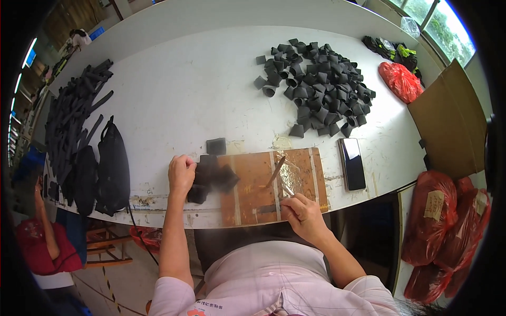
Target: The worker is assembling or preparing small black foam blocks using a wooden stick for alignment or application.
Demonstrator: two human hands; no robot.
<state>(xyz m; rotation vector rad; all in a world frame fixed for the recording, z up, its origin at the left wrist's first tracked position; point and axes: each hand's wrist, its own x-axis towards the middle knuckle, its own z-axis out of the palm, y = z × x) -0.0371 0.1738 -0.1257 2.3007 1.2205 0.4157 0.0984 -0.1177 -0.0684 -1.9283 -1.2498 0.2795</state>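
Observation:
My left hand point(182, 174) is closed, its fingertips at the edge of some flat black foam-like pieces point(206, 169). Whether it pinches one of them is hidden. One black piece point(227, 178) is smeared by motion over the left end of a brown board point(247, 184). My right hand point(303, 213) is closed at the board's near right part, with a thin pale stick-like tool point(288, 190) jutting from the fingers. A dark narrow stick point(276, 171) slants over the board beside a shiny, glue-like patch point(291, 175). Under my right fingers lies a dark strip point(266, 209).
A heap of black tube-like pieces point(321, 87) covers the table's far right. A phone point(352, 164) lies right of the board. Black strips point(74, 116) and black pouches point(113, 163) lie left. Red bags point(429, 221) and cardboard point(448, 121) stand right. A person point(47, 239) sits at left.

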